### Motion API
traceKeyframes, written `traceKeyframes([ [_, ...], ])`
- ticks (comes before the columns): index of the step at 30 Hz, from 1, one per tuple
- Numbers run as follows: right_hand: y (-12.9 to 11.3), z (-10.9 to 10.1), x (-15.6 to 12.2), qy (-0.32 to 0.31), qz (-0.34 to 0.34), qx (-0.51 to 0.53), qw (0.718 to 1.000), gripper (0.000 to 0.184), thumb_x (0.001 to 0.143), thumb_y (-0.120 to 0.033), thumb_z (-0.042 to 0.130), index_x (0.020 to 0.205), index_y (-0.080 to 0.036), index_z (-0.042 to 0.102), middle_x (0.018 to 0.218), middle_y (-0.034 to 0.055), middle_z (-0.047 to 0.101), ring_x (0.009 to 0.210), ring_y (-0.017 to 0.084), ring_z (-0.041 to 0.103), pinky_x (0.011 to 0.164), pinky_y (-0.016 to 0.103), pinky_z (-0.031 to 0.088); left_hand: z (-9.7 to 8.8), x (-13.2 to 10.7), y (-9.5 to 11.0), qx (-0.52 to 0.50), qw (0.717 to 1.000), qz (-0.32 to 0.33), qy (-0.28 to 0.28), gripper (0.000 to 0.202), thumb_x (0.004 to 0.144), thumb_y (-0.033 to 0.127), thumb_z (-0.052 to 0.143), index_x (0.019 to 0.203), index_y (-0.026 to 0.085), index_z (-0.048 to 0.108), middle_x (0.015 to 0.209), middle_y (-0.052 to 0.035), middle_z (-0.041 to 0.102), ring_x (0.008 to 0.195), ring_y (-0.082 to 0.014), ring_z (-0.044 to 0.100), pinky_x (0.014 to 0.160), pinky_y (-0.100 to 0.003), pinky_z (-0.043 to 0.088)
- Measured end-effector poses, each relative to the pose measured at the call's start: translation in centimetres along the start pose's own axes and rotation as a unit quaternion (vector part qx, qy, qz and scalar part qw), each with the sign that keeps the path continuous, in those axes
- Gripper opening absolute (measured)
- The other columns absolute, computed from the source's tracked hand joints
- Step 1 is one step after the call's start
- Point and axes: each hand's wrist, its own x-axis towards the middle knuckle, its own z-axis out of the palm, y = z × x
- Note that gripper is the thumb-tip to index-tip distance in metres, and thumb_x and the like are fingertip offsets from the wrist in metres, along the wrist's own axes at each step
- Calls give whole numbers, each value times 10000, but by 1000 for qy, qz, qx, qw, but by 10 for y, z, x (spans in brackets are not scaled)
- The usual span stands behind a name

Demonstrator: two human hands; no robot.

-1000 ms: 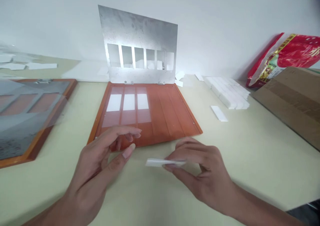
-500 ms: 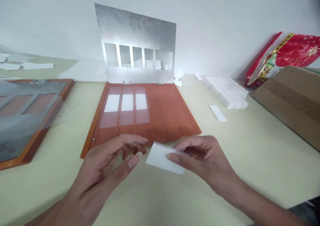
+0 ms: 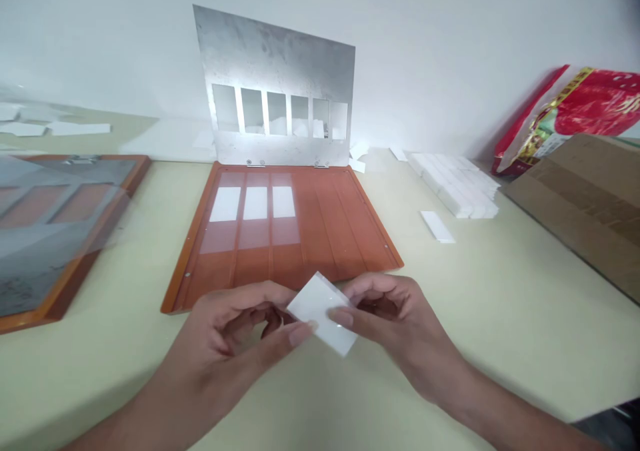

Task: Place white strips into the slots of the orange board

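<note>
The board (image 3: 340,211) looks half filled, three cards (image 3: 255,202) at left and none at right, its lid (image 3: 280,48) up, while right hand (image 3: 400,328) and left hand (image 3: 220,348), partly curled, pinch another card (image 3: 319,296) before its near edge

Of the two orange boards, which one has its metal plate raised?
The central board: its metal plate stands up, while the other plate lies flat on the left board.

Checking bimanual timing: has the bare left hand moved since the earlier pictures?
Yes: the bare left hand moved right relative to the orange rectangular tray, now touching the white rectangular card.
</note>
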Motion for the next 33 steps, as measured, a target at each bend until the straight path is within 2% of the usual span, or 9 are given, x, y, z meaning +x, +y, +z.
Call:
traceKeyframes([
  [4, -2, 3, -5, -29, -59, -132, 989, 167, 720, -219, 835, 790, -175, 689, 762, -8, 660, 697, 97, 565, 648, 214, 472, 4, -4, -1, 103, 994, 36, 16, 161, 882, 381, 659, 788, 252, 683, 701, 19, 595, 656, -117, 537, 608, -168, 453],
  [7, -4, 3, -8, -13, -126, -220, 967, 165, 732, -229, 825, 759, -170, 673, 689, -18, 613, 647, 90, 492, 616, 223, 422, 4, -9, -3, 177, 982, 64, -4, 128, 913, 358, 607, 842, 258, 645, 734, 20, 574, 652, -111, 526, 568, -156, 437],
  [13, -3, 2, -5, -46, -67, -89, 993, 139, 796, -260, 786, 845, -163, 699, 794, 24, 686, 720, 117, 599, 681, 248, 489, 3, -9, -4, 179, 981, 73, 3, 150, 944, 393, 572, 910, 263, 638, 801, 19, 614, 734, -115, 583, 666, -170, 485],
  [16, -5, -3, -5, -20, -155, -208, 965, 168, 766, -238, 816, 894, -192, 719, 791, -3, 676, 716, 102, 565, 680, 237, 465, 0, -8, -4, 264, 947, 180, 6, 89, 971, 254, 549, 974, 272, 636, 862, 29, 612, 751, -85, 581, 678, -161, 471],
  [19, -12, -7, -7, -35, -219, -307, 926, 107, 798, -206, 795, 887, -205, 735, 833, -2, 712, 765, 116, 603, 723, 263, 482, -2, -9, -5, 347, 891, 294, -8, 245, 959, 91, 520, 1102, 266, 614, 964, 7, 607, 864, -95, 569, 767, -191, 472],
  [23, -19, -8, -11, -52, -275, -306, 910, 77, 836, -152, 761, 872, -213, 731, 804, -15, 732, 707, 108, 619, 698, 280, 491, -3, -15, -4, 371, 860, 349, 18, 276, 919, 86, 576, 1147, 239, 599, 988, -9, 595, 902, -111, 560, 800, -207, 474],
  [25, -16, -9, -13, -35, -293, -292, 910, 117, 831, -138, 762, 905, -218, 720, 832, -15, 737, 728, 113, 630, 726, 290, 503, -4, -18, -3, 351, 869, 342, 64, 315, 900, 138, 601, 1191, 256, 589, 1082, -14, 592, 969, -125, 571, 819, -210, 482],
  [28, -5, -13, -14, -17, -260, -343, 903, 171, 788, -177, 802, 937, -220, 728, 862, -8, 732, 794, 132, 632, 735, 284, 516, -8, -18, -3, 292, 906, 284, 116, 335, 913, 207, 580, 1230, 316, 584, 1189, 8, 583, 1062, -139, 570, 868, -218, 473],
  [33, 9, -15, -10, -22, -238, -373, 897, 77, 811, -177, 768, 880, -207, 752, 767, -14, 722, 733, 124, 593, 657, 249, 506, -15, -14, -8, 190, 952, 178, 163, 261, 907, 353, 616, 1167, 374, 602, 1116, 55, 618, 1027, -143, 572, 899, -228, 451],
])
